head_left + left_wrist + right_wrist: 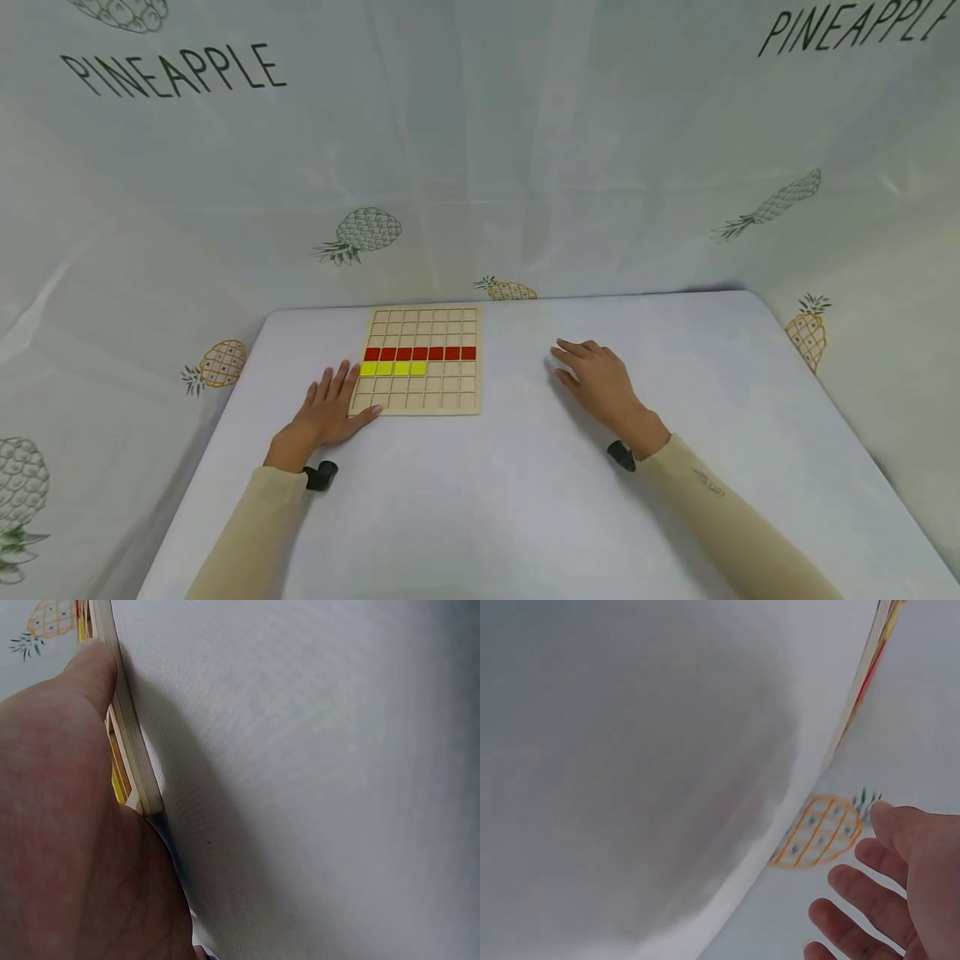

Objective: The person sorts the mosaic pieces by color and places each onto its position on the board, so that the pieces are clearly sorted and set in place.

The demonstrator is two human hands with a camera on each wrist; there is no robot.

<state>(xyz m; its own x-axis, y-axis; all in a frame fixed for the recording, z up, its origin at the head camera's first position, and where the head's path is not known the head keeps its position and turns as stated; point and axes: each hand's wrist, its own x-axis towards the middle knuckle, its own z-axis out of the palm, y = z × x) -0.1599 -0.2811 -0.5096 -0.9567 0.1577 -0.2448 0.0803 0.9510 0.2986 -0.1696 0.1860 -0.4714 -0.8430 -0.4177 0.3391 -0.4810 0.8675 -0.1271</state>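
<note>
A light wooden grid board lies on the white table, left of centre. One row across it is filled with red square tiles. In the row below, several yellow tiles fill the left part. My left hand is spread flat at the board's lower left corner, with its thumb on the near edge; the left wrist view shows the thumb against the board's side. To the right of the board, my right hand hovers over the table with fingers loosely bent and nothing in them.
The white table stretches around both hands. Behind and beside it hangs a pale cloth printed with pineapples and lettering. Each wrist carries a small black camera.
</note>
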